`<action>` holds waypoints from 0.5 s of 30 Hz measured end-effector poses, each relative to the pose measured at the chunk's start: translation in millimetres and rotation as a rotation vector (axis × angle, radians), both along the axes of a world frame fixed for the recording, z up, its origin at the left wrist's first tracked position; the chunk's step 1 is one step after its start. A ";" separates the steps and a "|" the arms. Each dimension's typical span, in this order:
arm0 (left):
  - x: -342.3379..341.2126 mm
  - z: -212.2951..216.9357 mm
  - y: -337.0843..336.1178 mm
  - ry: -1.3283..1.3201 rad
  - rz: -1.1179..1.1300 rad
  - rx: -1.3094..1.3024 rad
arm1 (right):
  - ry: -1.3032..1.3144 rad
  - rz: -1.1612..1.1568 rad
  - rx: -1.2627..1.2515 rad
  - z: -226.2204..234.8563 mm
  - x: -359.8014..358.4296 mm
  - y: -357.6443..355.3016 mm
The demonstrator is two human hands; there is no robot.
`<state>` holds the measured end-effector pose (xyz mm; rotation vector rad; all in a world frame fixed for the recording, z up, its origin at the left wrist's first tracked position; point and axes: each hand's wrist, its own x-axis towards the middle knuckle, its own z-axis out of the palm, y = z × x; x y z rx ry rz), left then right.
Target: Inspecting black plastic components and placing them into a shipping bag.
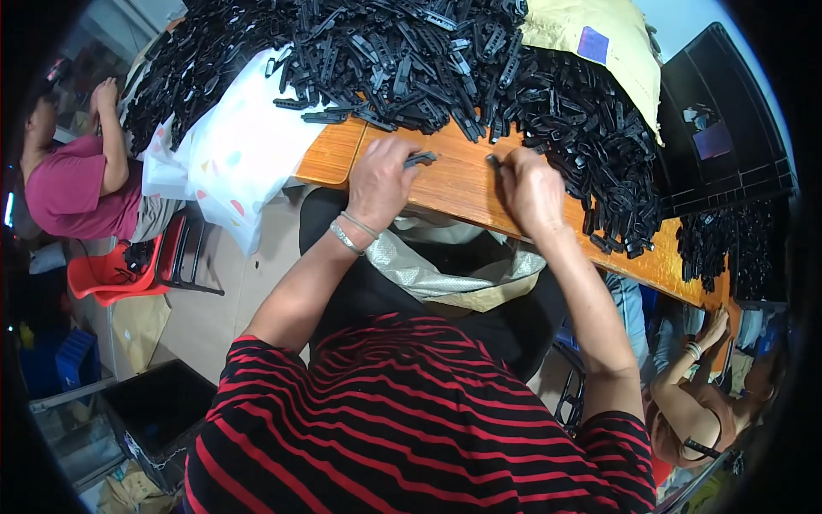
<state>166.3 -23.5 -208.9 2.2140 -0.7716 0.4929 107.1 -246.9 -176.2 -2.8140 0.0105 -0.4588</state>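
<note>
Huge pile (428,60) of black plastic clips covering wooden table (454,184). Open sack (454,270) in lap under table edge. Left hand (381,182) pinching clip (420,158) over bare wood. Right hand (531,190) closed on second clip (494,161), beside pile.

A wooden table (467,184) crosses the middle, running from ten o'clock down to four o'clock. The pale floor (244,295) shows below it at eight o'clock. A red plastic chair (116,274) stands at nine o'clock. A black crate (719,128) sits at two o'clock, and a dark bin (158,415) rests at seven o'clock.
</note>
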 end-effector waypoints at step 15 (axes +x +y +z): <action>-2.0 -20.2 -37.9 0.025 0.185 -0.139 | -0.063 0.275 0.320 -17.0 -32.2 47.9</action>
